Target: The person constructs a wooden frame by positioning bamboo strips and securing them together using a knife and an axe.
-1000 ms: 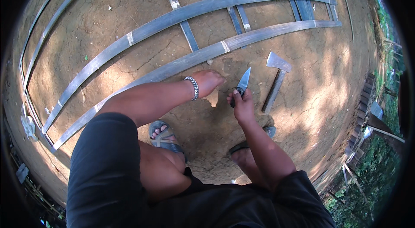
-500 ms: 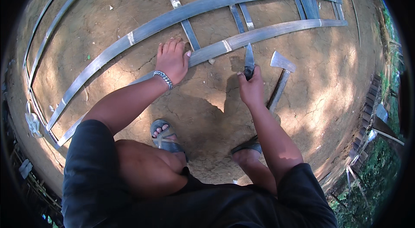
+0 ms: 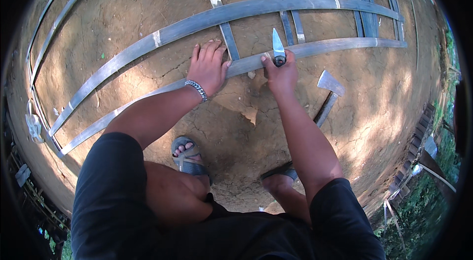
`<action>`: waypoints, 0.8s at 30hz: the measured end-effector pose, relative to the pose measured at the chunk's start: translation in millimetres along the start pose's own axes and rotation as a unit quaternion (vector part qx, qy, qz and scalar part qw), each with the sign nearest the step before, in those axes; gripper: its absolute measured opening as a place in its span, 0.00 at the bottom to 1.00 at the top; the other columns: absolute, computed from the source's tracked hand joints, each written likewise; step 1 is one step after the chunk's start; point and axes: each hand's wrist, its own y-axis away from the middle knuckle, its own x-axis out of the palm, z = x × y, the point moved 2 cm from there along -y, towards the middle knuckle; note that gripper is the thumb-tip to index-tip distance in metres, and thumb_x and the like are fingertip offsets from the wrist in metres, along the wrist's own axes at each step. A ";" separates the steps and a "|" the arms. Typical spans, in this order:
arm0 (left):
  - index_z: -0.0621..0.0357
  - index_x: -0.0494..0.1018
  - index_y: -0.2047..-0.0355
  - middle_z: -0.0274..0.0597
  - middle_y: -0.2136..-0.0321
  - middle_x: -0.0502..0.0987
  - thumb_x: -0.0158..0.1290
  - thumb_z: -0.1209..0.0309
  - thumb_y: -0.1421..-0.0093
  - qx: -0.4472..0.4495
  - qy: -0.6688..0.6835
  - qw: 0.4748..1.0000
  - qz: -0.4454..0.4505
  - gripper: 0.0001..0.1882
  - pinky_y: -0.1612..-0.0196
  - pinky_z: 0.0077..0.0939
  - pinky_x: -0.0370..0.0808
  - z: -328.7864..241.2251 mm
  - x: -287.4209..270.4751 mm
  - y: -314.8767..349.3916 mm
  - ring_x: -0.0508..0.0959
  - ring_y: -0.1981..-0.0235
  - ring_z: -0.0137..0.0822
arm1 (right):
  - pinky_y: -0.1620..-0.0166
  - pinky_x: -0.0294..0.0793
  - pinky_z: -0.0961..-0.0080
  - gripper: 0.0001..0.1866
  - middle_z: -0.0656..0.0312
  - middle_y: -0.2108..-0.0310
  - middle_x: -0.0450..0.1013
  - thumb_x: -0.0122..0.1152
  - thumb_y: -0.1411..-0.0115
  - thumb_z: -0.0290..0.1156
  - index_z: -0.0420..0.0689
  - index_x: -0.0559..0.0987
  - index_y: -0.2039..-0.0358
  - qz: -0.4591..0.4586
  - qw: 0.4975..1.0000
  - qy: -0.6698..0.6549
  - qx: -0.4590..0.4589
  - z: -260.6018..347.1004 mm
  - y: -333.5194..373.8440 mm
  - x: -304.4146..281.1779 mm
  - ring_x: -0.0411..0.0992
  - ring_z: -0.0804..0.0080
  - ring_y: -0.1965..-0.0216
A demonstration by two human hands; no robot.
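Two long, flat grey strips of what looks like split bamboo, a far one (image 3: 197, 21) and a near one (image 3: 340, 45), lie on the ground with pale bands along them. Under them run thinner cross strips. My left hand (image 3: 209, 69) lies flat over the near strip, fingers stretched out beside the end of one cross strip (image 3: 229, 41). In my closed right hand (image 3: 282, 77) is a knife (image 3: 278, 44), its blade pointing away from me. The right fingers are at the near strip's close edge; whether they touch it I cannot tell.
An axe (image 3: 330, 83) with a dark handle lies right of my right hand. More strips (image 3: 363, 9) lie bundled at the far right. My sandalled feet stand on cracked bare earth. A whitish crumpled thing (image 3: 34, 127) lies far left; dark edging (image 3: 416, 137) borders greenery at right.
My right hand has moved the knife forward and slightly left, up to the near strip. My left hand stays at the cross strip's end. The whole view has shifted a little.
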 end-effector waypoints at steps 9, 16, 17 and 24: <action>0.60 0.62 0.40 0.50 0.38 0.64 0.48 0.61 0.33 -0.118 0.002 0.992 -0.047 0.25 0.29 0.58 0.47 -5.2 4.6 -9.8 0.59 0.32 0.49 | 0.57 0.73 0.62 0.32 0.53 0.65 0.76 0.79 0.50 0.41 0.41 0.71 0.51 -0.001 0.999 0.008 -0.047 -1.1 -6.5 -2.2 0.75 0.60 0.64; 0.59 0.62 0.39 0.49 0.38 0.64 0.44 0.60 0.32 -0.294 -0.017 0.945 -0.144 0.25 0.29 0.60 0.47 -18.6 17.4 -25.4 0.60 0.32 0.49 | 0.56 0.74 0.53 0.33 0.44 0.59 0.78 0.76 0.47 0.44 0.43 0.69 0.48 0.033 0.999 0.028 -0.016 2.8 -8.5 -6.8 0.77 0.43 0.58; 0.58 0.62 0.39 0.49 0.38 0.64 0.44 0.60 0.32 -0.308 -0.026 0.938 -0.157 0.25 0.29 0.60 0.48 -19.6 16.2 -25.3 0.60 0.32 0.49 | 0.56 0.74 0.53 0.34 0.44 0.59 0.78 0.76 0.47 0.44 0.43 0.69 0.47 0.030 0.999 0.035 -0.014 4.6 -6.7 -6.0 0.77 0.43 0.57; 0.55 0.66 0.41 0.51 0.37 0.64 0.44 0.62 0.33 -0.270 -0.053 0.954 -0.122 0.22 0.30 0.63 0.50 -22.3 12.9 -33.0 0.61 0.32 0.52 | 0.53 0.74 0.51 0.30 0.41 0.58 0.77 0.69 0.42 0.36 0.43 0.66 0.43 0.055 0.998 -0.039 0.011 15.4 12.3 -19.0 0.76 0.40 0.56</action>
